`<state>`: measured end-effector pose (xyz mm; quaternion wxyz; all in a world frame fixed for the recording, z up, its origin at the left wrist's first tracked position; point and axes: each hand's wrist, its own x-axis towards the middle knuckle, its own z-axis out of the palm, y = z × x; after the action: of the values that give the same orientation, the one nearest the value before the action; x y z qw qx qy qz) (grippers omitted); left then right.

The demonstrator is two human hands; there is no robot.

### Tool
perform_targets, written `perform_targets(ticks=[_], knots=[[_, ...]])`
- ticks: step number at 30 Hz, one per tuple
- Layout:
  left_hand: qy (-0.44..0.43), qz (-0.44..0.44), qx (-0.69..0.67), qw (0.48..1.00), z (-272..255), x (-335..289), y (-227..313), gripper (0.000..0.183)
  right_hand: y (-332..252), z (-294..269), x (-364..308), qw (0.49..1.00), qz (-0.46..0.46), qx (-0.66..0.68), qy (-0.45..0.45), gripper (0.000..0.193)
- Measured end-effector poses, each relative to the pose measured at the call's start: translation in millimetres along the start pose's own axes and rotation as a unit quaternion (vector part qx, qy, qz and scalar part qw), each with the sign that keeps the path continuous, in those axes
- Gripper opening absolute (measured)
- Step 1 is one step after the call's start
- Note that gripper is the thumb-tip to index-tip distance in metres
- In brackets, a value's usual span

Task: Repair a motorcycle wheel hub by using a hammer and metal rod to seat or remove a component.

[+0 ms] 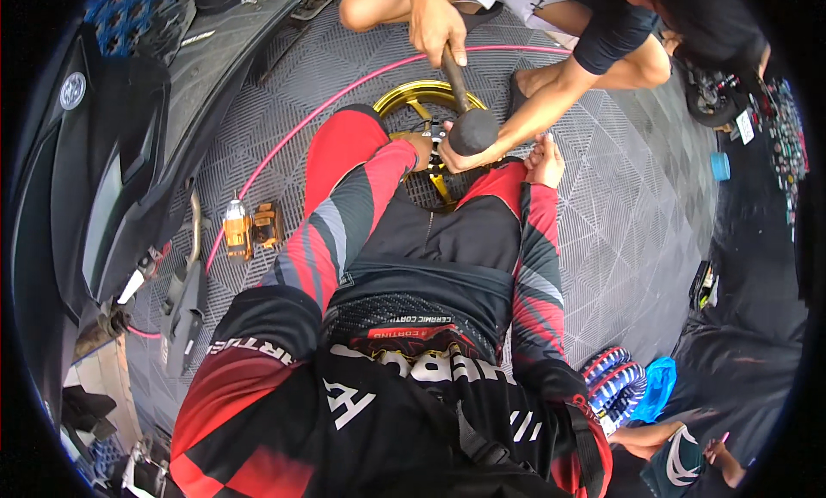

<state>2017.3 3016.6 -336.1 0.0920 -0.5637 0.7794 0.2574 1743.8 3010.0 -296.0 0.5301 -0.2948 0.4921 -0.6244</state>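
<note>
A gold wheel rim [413,94] lies between my legs on the floor mat. At its hub, my left hand [421,151] is closed against a dark metal hub part [436,135]; exactly what the fingers hold is partly hidden. My right hand [545,161] is raised to the right of the rim, over my knee, with its fingers curled in; anything in them is too small to make out. Facing me, a co-worker grips a rubber mallet [475,132] by its handle, its black head above the hub. The co-worker's other hand [470,160] reaches to the hub beneath it.
An orange impact driver [237,229] and an orange-brown block-shaped item [268,225] stand at the left. A pink hose [301,135] curves across the floor behind the rim. Dark scooter bodywork [112,171] fills the left side. A striped coil [614,384] lies at lower right.
</note>
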Motion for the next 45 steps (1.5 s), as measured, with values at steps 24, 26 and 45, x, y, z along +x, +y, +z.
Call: perform_targets(ticks=[24, 26, 45], knots=[[-0.045, 0.027, 0.045, 0.998, 7.9, 8.0, -2.5, 0.042, 1.0, -18.0, 8.2, 0.997, 0.015, 0.05, 0.054, 0.031], [-0.058, 0.058, 0.029, 0.996, -0.5, 2.6, 2.4, 0.031, 0.6, -25.4, 9.2, 0.997, 0.01, 0.051, 0.053, 0.031], [-0.102, -0.015, 0.036, 0.994, 21.4, 27.5, -13.7, 0.035, 19.5, -17.0, 13.6, 0.996, 0.034, 0.056, 0.061, 0.031]])
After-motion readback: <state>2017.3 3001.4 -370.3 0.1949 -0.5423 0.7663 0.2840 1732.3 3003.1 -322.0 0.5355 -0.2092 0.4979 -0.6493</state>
